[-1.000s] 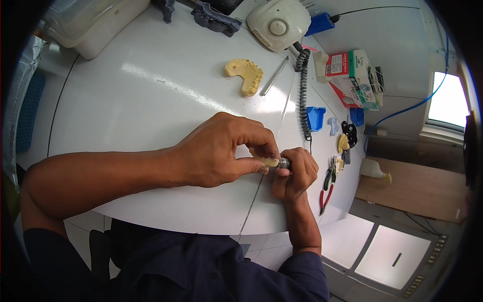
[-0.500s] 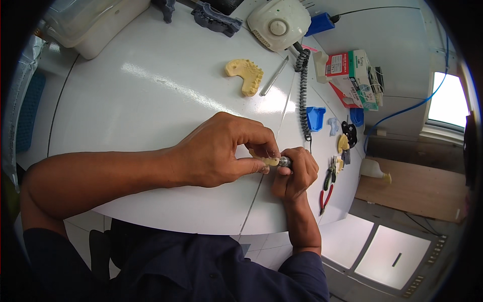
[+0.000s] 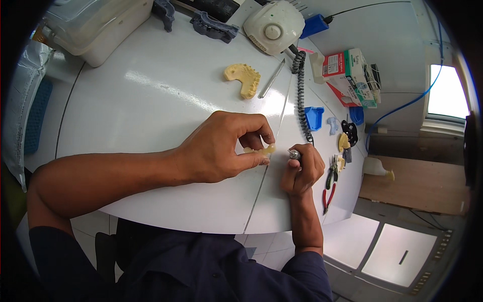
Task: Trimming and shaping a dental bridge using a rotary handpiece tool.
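Between the thumb and fingers of my left hand [image 3: 224, 148] is a small cream dental piece [image 3: 262, 150], like a short row of teeth. My right hand [image 3: 304, 168] is closed round a metal rotary handpiece [image 3: 295, 154], whose tip points left toward the dental piece with a gap between them. A black coiled cord [image 3: 302, 90] runs from the white control unit [image 3: 274, 27] down toward the right hand. Beyond my left hand, a yellow plaster dental model [image 3: 243, 79] lies on the white table [image 3: 136, 116], beside a slim metal instrument [image 3: 272, 78].
Grey dental moulds [image 3: 215, 27] and a lidded plastic tub [image 3: 100, 30] stand at the back left. To the right are a blue tray [image 3: 315, 119], glove-type cardboard boxes [image 3: 352, 75], red-handled pliers [image 3: 329, 196] and a yellow plaster piece [image 3: 344, 142]. The table's near edge curves before me.
My right hand has drawn the handpiece slightly right, away from the dental piece; its tip was against it before. My left hand still pinches the piece.
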A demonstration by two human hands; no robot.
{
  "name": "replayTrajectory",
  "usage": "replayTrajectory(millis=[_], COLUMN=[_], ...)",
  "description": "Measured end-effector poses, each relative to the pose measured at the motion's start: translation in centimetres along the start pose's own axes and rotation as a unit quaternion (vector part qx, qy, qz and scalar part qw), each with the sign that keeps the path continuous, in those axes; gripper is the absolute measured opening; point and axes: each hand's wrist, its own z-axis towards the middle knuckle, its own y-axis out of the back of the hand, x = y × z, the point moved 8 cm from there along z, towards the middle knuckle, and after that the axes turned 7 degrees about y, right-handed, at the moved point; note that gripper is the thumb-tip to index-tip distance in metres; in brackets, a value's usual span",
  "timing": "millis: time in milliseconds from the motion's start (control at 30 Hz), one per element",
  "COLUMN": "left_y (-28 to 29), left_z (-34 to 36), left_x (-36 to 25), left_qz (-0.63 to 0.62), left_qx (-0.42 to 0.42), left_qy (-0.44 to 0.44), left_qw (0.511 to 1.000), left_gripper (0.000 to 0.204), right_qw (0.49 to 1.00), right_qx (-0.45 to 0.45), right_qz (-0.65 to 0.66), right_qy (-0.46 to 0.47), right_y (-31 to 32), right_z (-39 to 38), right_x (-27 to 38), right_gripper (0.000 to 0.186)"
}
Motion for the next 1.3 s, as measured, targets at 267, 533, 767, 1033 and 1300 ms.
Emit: replayTrajectory(millis=[267,533,767,1033,1300], left_y=[0.5,0.6,0.4,0.6,0.8], left_z=[-0.2,0.5,0.6,0.5,0.5], left_x=[1.0,0.7,0.7,0.5,0.8], left_qz=[0.025,0.064,0.05,0.058,0.066], left_qx=[-0.034,-0.032,-0.047,-0.045,-0.045], left_qy=[0.045,0.03,0.023,0.007,0.02], left_qw=[0.998,0.997,0.997,0.997,0.997], left_gripper=[0.04,0.047,0.046,0.049,0.049], right_qw=[1.0,0.995,0.994,0.994,0.995], right_qx=[-0.012,-0.004,-0.021,-0.04,-0.04], right_qz=[-0.018,-0.077,-0.086,-0.09,-0.074], right_qy=[-0.02,-0.066,-0.067,-0.055,-0.062], right_y=[-0.8,-0.9,-0.7,-0.5,-0.4], right_z=[0.1,0.4,0.6,0.0,-0.4], right_x=[-0.4,-0.9,-0.7,-0.7,-0.8], right_gripper=[0.027,0.019,0.025,0.03,0.028])
